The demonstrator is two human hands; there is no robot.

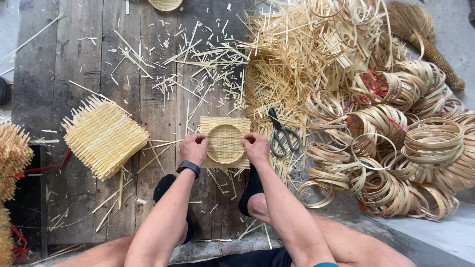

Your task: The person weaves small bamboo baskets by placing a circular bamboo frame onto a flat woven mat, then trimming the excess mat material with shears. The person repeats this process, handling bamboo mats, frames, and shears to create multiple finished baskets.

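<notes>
pressing one bamboo ring into one woven mat, fingers of left hand and right hand gripping it, one scissors

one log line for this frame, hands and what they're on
left hand: pressing ring's left edge | right hand: pressing ring's right edge | bamboo ring: on woven square mat | scissors: right of mat, untouched

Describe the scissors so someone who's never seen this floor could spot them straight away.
Start at the big heap of bamboo rings on the right. At its left edge, just beyond the right hand, lie the scissors on loose pale strips. Their dark handles and blades are the only metal tool among the bamboo.
</notes>
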